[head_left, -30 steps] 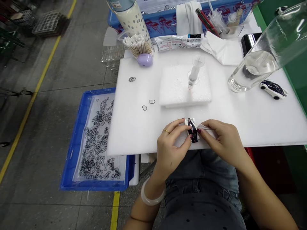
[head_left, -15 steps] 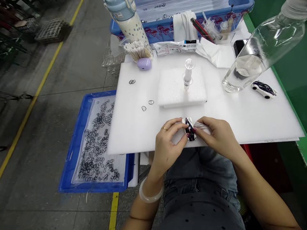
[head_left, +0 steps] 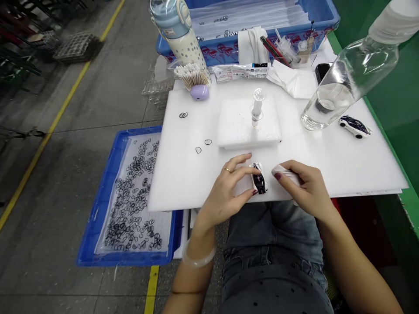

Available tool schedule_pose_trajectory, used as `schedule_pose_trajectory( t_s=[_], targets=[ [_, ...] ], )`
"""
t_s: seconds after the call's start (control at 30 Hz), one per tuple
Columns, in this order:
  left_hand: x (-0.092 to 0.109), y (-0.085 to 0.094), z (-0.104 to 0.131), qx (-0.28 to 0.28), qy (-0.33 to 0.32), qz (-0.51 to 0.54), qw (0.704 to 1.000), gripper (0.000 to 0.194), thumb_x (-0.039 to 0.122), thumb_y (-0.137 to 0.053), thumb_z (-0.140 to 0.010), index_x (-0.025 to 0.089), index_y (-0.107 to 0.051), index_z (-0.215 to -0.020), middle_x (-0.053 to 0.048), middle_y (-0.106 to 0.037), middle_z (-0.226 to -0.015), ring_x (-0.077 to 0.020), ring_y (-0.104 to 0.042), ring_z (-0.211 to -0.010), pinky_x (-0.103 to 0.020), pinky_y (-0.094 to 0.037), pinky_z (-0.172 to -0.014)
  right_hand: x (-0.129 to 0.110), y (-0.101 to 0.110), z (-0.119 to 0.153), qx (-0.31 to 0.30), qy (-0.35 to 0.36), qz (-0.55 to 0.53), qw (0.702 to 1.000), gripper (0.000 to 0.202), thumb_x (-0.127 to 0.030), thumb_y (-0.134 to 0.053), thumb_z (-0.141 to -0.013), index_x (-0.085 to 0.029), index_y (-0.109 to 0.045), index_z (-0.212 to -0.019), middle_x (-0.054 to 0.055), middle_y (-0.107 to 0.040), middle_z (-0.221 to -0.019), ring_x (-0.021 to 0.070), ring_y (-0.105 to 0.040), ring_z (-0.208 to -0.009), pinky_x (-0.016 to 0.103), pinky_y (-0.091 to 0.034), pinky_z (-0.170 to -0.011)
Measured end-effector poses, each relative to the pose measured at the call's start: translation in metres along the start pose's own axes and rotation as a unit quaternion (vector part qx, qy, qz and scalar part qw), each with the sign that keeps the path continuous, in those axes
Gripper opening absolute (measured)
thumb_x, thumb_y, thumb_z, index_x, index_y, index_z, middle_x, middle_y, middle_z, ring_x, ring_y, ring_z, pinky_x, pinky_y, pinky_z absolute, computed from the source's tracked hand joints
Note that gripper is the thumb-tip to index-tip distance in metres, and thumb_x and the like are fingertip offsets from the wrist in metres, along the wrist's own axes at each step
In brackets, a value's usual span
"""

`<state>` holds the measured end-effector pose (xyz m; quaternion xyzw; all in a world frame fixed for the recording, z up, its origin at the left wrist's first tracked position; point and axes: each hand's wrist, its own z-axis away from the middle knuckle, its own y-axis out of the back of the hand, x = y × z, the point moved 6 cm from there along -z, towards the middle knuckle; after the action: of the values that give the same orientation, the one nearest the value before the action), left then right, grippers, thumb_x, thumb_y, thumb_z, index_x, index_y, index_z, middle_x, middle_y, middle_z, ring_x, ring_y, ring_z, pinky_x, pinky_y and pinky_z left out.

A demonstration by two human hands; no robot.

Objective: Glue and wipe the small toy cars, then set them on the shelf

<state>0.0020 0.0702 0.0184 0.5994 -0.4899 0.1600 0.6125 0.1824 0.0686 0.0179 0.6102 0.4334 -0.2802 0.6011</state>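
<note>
A white foam bench top [head_left: 327, 174] carries everything, with a blue tray [head_left: 98, 209] of small black rings set lower off its left edge. A tilted clear bottle [head_left: 347, 83] stands near the right edge, a second toy car [head_left: 355, 126] just beside it. A raised foam block [head_left: 242, 126] at mid-bench bears an upright syringe [head_left: 256, 107]. At the near edge, the left hand [head_left: 229, 192] pinches a small toy car [head_left: 258, 183] between thumb and fingers. The right hand [head_left: 304, 187], just apart from it, is closed on a folded white cloth [head_left: 284, 172].
</note>
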Motion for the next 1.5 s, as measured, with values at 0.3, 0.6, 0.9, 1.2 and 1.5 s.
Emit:
schedule_pose_trajectory(
  t_s=[0.3,0.6,0.9,1.2,1.5],
  targets=[
    [-0.005,-0.003,-0.006,0.071,-0.069,-0.042,0.994,0.025,0.027,-0.078,-0.082,0.021,-0.07,-0.105,-0.005,-0.069,-0.098,-0.0219,-0.065,-0.093,-0.038,-0.054,-0.083,-0.005,0.013,0.031,0.153,0.144,0.107,0.972,0.015,-0.011,-0.064,-0.088,-0.021,-0.07,-0.099,0.004,-0.069,-0.084,0.0142,-0.063,-0.068,0.026,-0.048,-0.057],
    [-0.004,-0.001,-0.005,0.049,-0.049,-0.033,0.997,0.023,0.021,-0.075,-0.085,0.018,-0.07,-0.106,-0.004,-0.067,-0.1,-0.0195,-0.063,-0.096,-0.036,-0.053,-0.085,-0.019,-0.019,0.035,0.114,0.278,0.258,0.918,0.02,-0.011,-0.069,-0.082,-0.02,-0.066,-0.1,0.009,-0.066,-0.097,0.0163,-0.057,-0.071,0.029,-0.048,-0.058],
    [-0.005,-0.004,-0.005,0.065,-0.053,-0.041,0.996,0.024,0.02,-0.073,-0.087,0.016,-0.07,-0.11,-0.006,-0.07,-0.102,-0.0211,-0.062,-0.095,-0.038,-0.054,-0.084,-0.033,0.033,0.011,0.154,0.192,0.377,0.893,0.027,-0.025,-0.071,-0.086,-0.024,-0.066,-0.112,0.012,-0.068,-0.117,0.0302,-0.062,-0.1,0.046,-0.045,-0.082],
    [-0.003,-0.003,-0.005,0.063,-0.037,-0.054,0.996,0.022,0.021,-0.069,-0.09,0.017,-0.071,-0.112,-0.007,-0.07,-0.102,-0.0222,-0.062,-0.096,-0.039,-0.054,-0.085,-0.028,-0.011,0.022,0.111,0.226,0.362,0.898,0.021,-0.026,-0.073,-0.087,-0.023,-0.064,-0.106,0.005,-0.074,-0.103,0.0234,-0.063,-0.092,0.042,-0.038,-0.084],
    [-0.007,-0.001,-0.002,0.049,-0.039,-0.044,0.997,0.024,0.019,-0.068,-0.089,0.02,-0.069,-0.113,-0.006,-0.07,-0.106,-0.0225,-0.062,-0.101,-0.039,-0.054,-0.089,-0.032,-0.021,0.012,-0.006,0.181,0.304,0.935,0.03,-0.028,-0.061,-0.095,-0.017,-0.059,-0.123,0.009,-0.072,-0.11,0.0261,-0.061,-0.098,0.042,-0.039,-0.086]
  ],
)
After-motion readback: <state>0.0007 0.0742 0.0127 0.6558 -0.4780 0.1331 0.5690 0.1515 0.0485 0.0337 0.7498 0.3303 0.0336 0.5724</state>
